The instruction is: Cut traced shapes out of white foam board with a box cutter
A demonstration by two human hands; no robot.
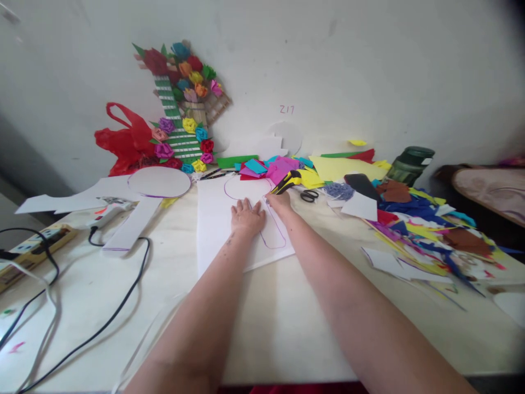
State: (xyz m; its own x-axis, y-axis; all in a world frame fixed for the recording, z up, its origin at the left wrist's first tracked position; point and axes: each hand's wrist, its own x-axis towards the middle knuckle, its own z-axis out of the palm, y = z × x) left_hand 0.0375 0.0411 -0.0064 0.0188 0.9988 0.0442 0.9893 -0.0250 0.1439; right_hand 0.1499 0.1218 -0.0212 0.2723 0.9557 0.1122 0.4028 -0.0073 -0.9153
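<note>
A white sheet (213,230) lies on the table with a purple outline on it, a round head above a rounded handle. My left hand (248,218) rests flat on the sheet with its fingers spread, over the spot where the circle meets the handle. Just right of it, my right hand (279,203) is closed around a yellow and black utility knife (289,181), near the upper right of the handle outline. The knife's tip is too small to make out. To the left, a cut white oval (159,181) sits above a white strip (134,225).
Black scissors (309,196), a dark phone (362,187) and a green bottle (410,165) stand or lie right of the sheet, beside heaped colored scraps (430,235). A glue gun (110,212), cables and a power strip (36,253) occupy the left. Paper flowers (180,137) lean against the wall.
</note>
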